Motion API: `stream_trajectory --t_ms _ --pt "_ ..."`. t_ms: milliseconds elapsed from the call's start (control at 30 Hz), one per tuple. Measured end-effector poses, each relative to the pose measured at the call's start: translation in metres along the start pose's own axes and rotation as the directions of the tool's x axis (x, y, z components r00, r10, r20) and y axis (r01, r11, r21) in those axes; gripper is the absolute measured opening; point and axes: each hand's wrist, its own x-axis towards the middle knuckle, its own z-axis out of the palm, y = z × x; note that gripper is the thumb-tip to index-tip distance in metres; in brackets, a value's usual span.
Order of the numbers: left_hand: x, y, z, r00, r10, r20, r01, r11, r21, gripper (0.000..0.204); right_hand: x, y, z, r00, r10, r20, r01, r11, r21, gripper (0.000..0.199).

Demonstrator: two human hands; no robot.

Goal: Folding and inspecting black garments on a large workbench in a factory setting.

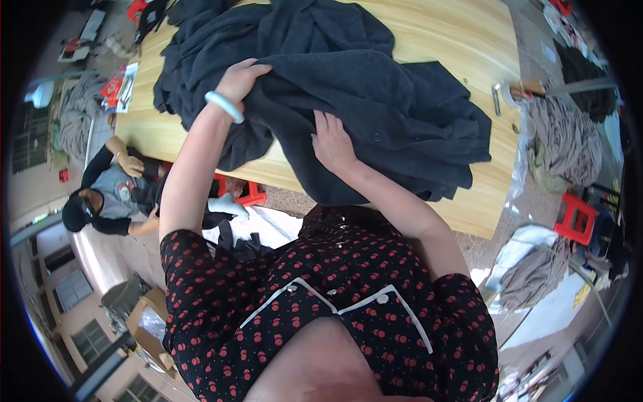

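Note:
A large dark, nearly black garment [408, 100] with a few small buttons lies bunched in folds across the wooden table. At its upper left part, my left hand [240, 85], with a pale bangle on the wrist, is closed on a fold of the cloth. To the right and nearer to me, my right hand [333, 143] rests on the same garment with its fingers stretched out, the fingertips against a fold. More dark cloth [221, 40] is heaped beyond my left hand; whether it is the same piece, I cannot tell.
A seated person [120, 187] in a cap is left of the table [462, 27]. A round container [512, 94] stands by the right table edge. Grey-brown cloth piles [566, 141] and a red stool [576, 219] are at right. An open cardboard box [151, 328] sits lower left.

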Motion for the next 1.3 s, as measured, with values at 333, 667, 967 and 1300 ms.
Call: stream_trajectory --t_ms 333,667,967,1300 --pt "0.032 -0.024 -0.04 0.979 0.076 -0.188 -0.056 0.992 0.11 0.021 -0.097 0.085 -0.072 0.782 0.508 0.36 -0.425 0.858 -0.287 0.026" --pt "0.078 -0.092 -0.047 0.83 0.364 -0.422 0.146 0.589 0.795 0.032 -0.103 0.019 -0.205 0.706 0.466 0.533 -0.621 0.769 0.152 0.018" --pt "-0.102 -0.1 0.184 0.342 -0.079 0.936 -0.765 0.555 0.327 0.039 -0.1 0.026 -0.188 0.725 0.32 0.61 -0.599 0.729 0.33 0.027" --pt "-0.067 -0.095 0.176 0.5 -0.25 0.829 -0.595 0.596 0.539 0.013 -0.186 0.122 -0.212 0.772 0.37 0.518 -0.54 0.81 0.227 0.023"
